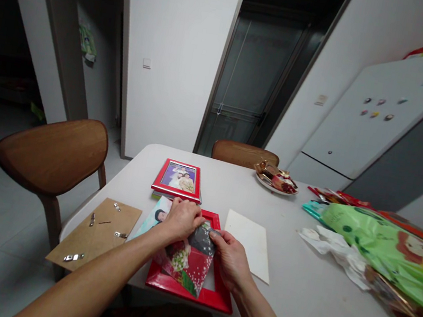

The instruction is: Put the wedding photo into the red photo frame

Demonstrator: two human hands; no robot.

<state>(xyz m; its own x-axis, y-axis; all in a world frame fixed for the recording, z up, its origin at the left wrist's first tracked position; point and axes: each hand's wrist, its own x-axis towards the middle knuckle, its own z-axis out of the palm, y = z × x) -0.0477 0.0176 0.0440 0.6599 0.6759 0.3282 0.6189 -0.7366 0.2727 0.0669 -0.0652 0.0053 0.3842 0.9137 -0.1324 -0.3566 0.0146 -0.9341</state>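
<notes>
Both my hands are over an empty-centred red frame at the table's near edge. My left hand has its fingers closed on the upper part of a colourful photo print. My right hand pinches the same print at its right edge. The print shows flowers and red and dark areas, and it lies tilted over the frame. To its left, partly under my left forearm, a light blue part with a person's picture shows. Whether this is one print or two I cannot tell.
Behind stands a red-framed photo. A brown backing board with metal clips lies left, a white sheet right. Farther right are a plate of wrapped items, tissues and a green bag. Wooden chairs flank the table.
</notes>
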